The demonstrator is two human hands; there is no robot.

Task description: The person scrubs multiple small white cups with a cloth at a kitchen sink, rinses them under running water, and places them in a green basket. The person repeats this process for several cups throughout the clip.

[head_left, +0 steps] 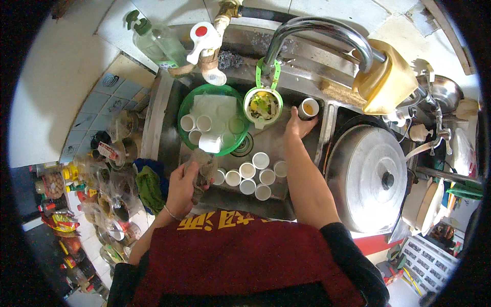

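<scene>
Small white cup [309, 108] at sink's far edge, grasped by right hand [296, 124], left hand [183, 185] clutching rag [203, 169]

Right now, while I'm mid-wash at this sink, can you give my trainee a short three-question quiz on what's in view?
1. True or false: the right hand holds a small cup with yellowish contents.
2. What does the left hand grip?
A. a grey cloth
B. a spoon
C. a plate
3. Fill in: some white cups stand on the sink floor, others sit in the green ____.

Key: 1 true; 2 A; 3 basin.
</scene>
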